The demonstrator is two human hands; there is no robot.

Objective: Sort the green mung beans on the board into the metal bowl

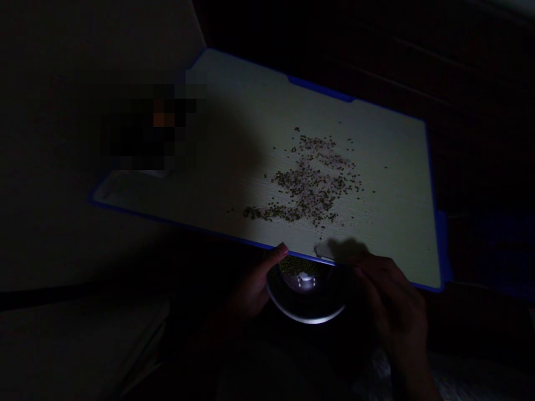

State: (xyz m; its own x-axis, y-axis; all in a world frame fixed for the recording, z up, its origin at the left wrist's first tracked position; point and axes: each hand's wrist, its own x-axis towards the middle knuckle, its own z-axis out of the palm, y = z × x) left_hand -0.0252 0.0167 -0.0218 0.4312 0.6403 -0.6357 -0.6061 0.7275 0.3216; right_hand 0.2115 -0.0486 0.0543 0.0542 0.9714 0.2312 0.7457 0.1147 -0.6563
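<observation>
A pale board (388, 223) with a blue rim lies tilted in view. Small green beans, mung by their look, and whitish grains (309, 184) are scattered over its middle. My left hand (257, 284) grips a shiny metal bowl (311, 319) just under the near edge, its thumb reaching up to the rim. More green beans (298, 265) lie inside that bowl. My right hand (393, 295) is closed at the near edge, right of the bowl. By its fingertips is a thin, pale, flat piece (324, 250); shadow hides whether the fingers grip it.
Blue tabs stick out at the board's far side (321, 89) and right side (443, 245). A blurred-out patch (142, 128) covers the board's left end. A pale surface (104, 39) extends at the left. Most surroundings are very dark.
</observation>
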